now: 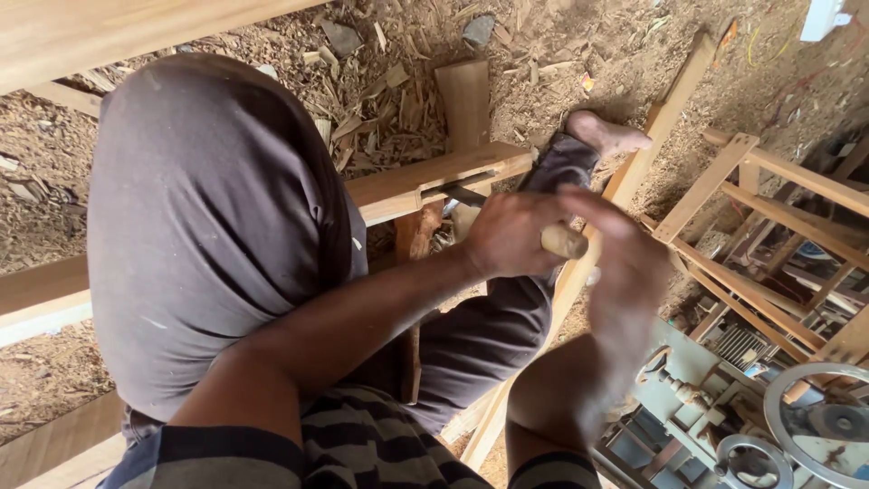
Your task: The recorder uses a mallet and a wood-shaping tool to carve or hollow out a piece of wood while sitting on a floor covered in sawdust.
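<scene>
Over the wooden beam, a chisel is gripped by its pale handle in the closed left hand, blade at the beam's notch; the right hand is blurred, fingers open, just beside the handle's end.

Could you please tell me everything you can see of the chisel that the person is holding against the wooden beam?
The chisel has a pale, round wooden handle and a dark flat metal blade. It lies nearly level, blade pointing left into a notch cut in the end of the light wooden beam. The left hand is wrapped around the handle, so only its butt end sticks out. The right hand, blurred, is just beside that butt end with open palm; whether it touches is unclear. The blade tip is hidden in the notch.
</scene>
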